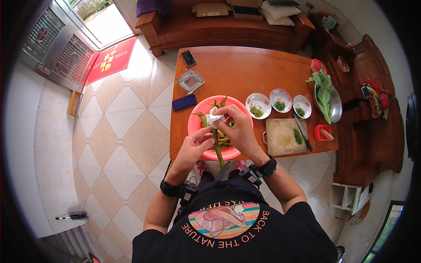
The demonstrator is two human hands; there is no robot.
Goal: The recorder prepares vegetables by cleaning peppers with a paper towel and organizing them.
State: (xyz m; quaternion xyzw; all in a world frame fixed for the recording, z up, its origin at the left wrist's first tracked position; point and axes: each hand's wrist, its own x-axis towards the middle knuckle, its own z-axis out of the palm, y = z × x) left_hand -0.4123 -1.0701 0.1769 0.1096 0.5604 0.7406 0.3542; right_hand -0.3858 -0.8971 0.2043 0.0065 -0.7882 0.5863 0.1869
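A long green chili pepper (217, 148) points down towards me over the near rim of a pink plastic basket (194, 125). My left hand (198, 144) pinches it between thumb and fingers. A crumpled white tissue or cloth (213, 117) is held in the fingers of my right hand (239, 130), at the pepper's upper end. More green peppers (222, 103) lie in the basket, some reaching past its rim, with thin green, yellow and reddish pieces (224, 141) below my hands. My hands cover part of the basket's contents.
Right of the basket are a wooden cutting board (279, 136) with chopped greens, a knife (302, 130), several bowls (258, 100), a red container (324, 132) and a metal basin (336, 108) with leaves. A glass ashtray (190, 81) and two phones (184, 102) lie left on the wooden table (227, 72).
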